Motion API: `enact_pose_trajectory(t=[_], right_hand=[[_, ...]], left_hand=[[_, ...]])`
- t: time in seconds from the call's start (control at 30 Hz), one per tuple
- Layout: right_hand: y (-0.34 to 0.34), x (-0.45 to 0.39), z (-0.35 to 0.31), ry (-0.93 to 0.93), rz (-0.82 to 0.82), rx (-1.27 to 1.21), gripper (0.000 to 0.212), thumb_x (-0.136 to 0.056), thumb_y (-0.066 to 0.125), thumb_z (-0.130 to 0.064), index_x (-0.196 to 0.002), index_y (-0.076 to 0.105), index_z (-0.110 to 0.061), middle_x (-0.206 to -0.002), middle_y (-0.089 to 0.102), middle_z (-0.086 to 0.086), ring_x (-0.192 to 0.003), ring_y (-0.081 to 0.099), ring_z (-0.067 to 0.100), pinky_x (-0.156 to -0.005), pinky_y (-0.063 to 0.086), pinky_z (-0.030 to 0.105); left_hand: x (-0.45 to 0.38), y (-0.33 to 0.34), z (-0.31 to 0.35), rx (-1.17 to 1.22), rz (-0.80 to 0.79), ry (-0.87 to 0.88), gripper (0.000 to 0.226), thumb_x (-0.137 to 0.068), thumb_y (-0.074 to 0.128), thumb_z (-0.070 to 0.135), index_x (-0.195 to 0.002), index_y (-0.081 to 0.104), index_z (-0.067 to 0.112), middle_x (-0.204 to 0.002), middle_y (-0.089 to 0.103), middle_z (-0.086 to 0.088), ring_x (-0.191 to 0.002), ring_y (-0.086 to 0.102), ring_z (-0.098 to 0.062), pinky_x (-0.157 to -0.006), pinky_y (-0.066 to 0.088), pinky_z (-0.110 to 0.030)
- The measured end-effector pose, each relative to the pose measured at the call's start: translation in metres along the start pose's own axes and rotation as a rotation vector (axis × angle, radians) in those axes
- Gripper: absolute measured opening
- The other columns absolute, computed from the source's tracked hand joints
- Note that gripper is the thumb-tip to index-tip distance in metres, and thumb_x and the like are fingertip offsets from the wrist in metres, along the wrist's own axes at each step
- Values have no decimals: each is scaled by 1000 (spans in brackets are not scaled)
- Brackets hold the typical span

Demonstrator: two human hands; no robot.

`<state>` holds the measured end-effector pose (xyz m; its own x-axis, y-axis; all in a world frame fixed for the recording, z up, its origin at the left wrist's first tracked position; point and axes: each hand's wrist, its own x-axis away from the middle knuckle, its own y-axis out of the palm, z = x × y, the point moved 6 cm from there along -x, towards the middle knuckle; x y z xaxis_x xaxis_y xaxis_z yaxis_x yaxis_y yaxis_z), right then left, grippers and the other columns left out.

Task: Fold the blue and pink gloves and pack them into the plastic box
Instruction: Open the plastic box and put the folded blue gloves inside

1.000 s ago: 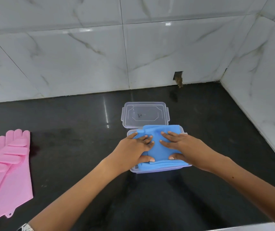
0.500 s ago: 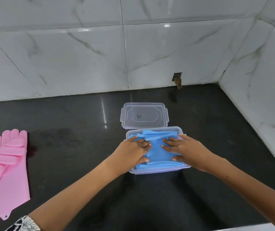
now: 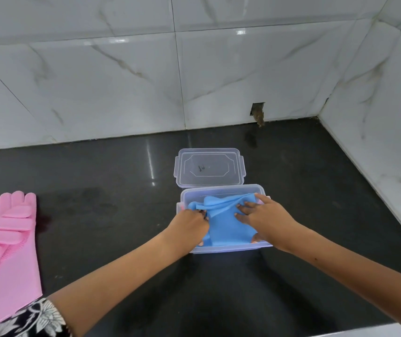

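Head view shows pink gloves [image 3: 2, 251] lying lengthwise at lower left, nearer the left hand [image 3: 189, 227], which grips the blue gloves [image 3: 226, 222] while the right hand [image 3: 265, 217] presses them flat-fingered into the plastic box [image 3: 221, 190].

Left hand [image 3: 189, 223] curls its fingers downward; right hand [image 3: 265, 218] lies flat, fingers spread, both forearms extended.

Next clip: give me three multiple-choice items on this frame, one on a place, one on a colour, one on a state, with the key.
1. Where does the lid lie?
A. behind the plastic box
B. on the box
C. left of the pink gloves

2. What colour are the gloves in the box?
A. pink
B. blue
C. white

3. What is the right hand doing?
A. hanging idle
B. lifting the lid
C. pressing the blue gloves

Key: A, the lid rests flat beyond the box; B, blue material fills it; C, spread fingers lie on the blue gloves.
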<state>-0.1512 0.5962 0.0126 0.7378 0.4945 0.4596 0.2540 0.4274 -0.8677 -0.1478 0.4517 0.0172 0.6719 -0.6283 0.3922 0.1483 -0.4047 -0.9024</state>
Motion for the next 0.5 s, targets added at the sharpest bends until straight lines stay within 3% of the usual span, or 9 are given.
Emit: enact_pose_trajectory(t=[0.07,0.2,0.3,0.37,0.47,0.5], right_hand=[[1,-5,-3,-13,4,26,65,-86,61,-41,-143,35,-21,-151,36,6,-141,29,30,-118,10,46],[-2,-7,-3,-35,-14,45,49,-88,59,-37,-133,49,-20,-136,54,4,-130,44,30,-117,17,44],[-7,1,4,-26,-37,-45,40,-88,55,-40,-126,55,-28,-132,56,-2,-124,47,25,-109,34,39],[-16,9,11,32,66,-150,36,-92,49,-41,-126,55,-31,-132,57,-7,-120,50,20,-102,42,35],[-22,12,8,46,134,-197,42,-95,47,-40,-135,49,-29,-144,46,-11,-130,44,18,-111,34,34],[-22,10,5,34,132,-183,47,-94,47,-40,-139,43,-27,-149,40,-9,-135,39,18,-115,28,34]], left_hand=[[-5,-1,1,-2,-29,27,42,-93,48,24,-127,50,-2,-127,56,-16,-110,55,-29,-73,36,-31],[-7,-2,-3,24,-48,64,37,-95,45,30,-116,56,2,-118,61,-12,-104,57,-27,-77,41,-31],[3,-11,-9,108,110,68,37,-98,37,36,-109,61,10,-111,65,-5,-97,60,-23,-78,45,-29],[12,-19,-16,190,260,22,42,-98,32,45,-109,63,18,-113,66,1,-100,61,-19,-84,50,-31],[16,-29,-14,190,344,-7,43,-97,37,45,-117,61,17,-128,60,1,-112,58,-18,-98,45,-32],[15,-30,-8,144,361,-9,39,-95,45,44,-113,64,15,-124,63,-1,-109,60,-18,-96,46,-31]])
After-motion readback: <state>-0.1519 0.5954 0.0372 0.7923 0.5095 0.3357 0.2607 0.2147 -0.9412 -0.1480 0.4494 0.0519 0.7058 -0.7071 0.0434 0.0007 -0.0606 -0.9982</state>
